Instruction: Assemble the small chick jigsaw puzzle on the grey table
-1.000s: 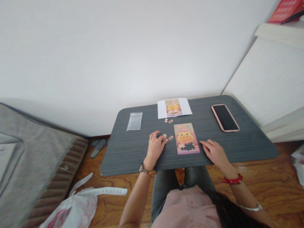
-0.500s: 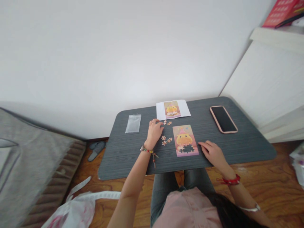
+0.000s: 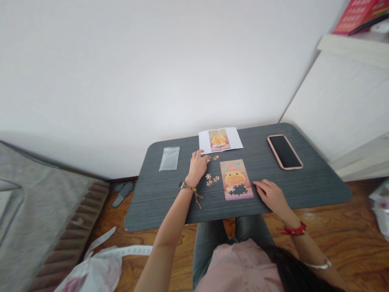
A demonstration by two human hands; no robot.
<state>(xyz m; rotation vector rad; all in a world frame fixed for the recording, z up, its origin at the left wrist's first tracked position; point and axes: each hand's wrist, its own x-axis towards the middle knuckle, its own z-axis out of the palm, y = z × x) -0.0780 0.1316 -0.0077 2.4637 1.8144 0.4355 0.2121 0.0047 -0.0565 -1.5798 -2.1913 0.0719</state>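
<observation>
On the dark table, my left hand (image 3: 198, 165) has its thumb and fingers at a small puzzle piece (image 3: 208, 159), which they pinch or press at its edge. Another loose piece (image 3: 216, 157) lies just right of it. Nearer to me is a small group of several loose pieces (image 3: 209, 183). The jigsaw puzzle (image 3: 234, 178), with a yellow animal in a pink party hat, shows a dark gap in its lower part. My right hand (image 3: 270, 194) rests beside the puzzle's right edge, fingers stretched out, holding nothing.
A folded sheet (image 3: 235, 138) with the same picture lies at the table's back edge. To the left is a clear plastic bag (image 3: 169, 158); to the right, a phone (image 3: 285, 152) in a pink case. A white wall (image 3: 182, 73) stands behind the table (image 3: 158, 194).
My left hand has closed in on the puzzle piece by the sheet, and that piece has shifted slightly toward me and left. My right hand has stayed in place.
</observation>
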